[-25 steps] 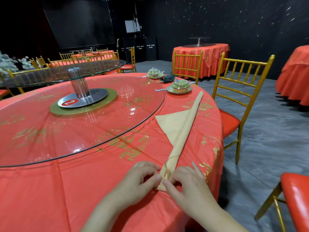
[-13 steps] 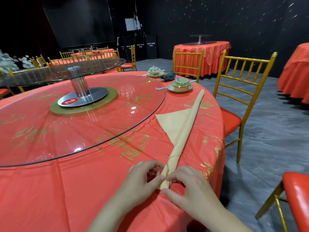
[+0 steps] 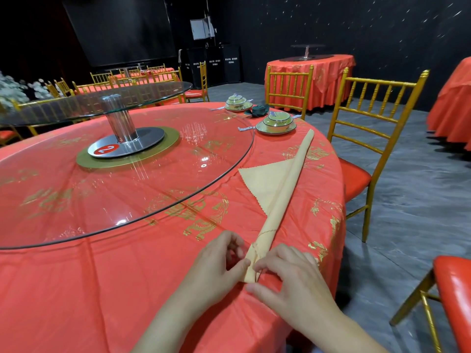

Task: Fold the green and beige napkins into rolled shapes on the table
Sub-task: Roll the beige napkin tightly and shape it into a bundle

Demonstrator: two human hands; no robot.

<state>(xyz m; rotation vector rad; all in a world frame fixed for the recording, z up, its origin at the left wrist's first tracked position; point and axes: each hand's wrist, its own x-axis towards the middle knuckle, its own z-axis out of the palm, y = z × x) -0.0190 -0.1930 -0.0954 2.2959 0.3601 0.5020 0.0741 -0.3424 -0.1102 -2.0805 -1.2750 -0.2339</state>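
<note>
Both left hand [image 3: 216, 266] and right hand [image 3: 289, 281] pinch the beige napkin [image 3: 285, 192], fingers curled.

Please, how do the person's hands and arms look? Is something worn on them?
The left hand and the right hand are bare: no gloves, no rings, no watch or bracelet to see. The left forearm and the right forearm are bare too; no sleeve comes into view.

Red-clothed table [image 3: 127, 289] bears beige napkin [image 3: 285, 197] (half rolled), glass turntable [image 3: 153, 189], covered bowls [image 3: 277, 121].
</note>
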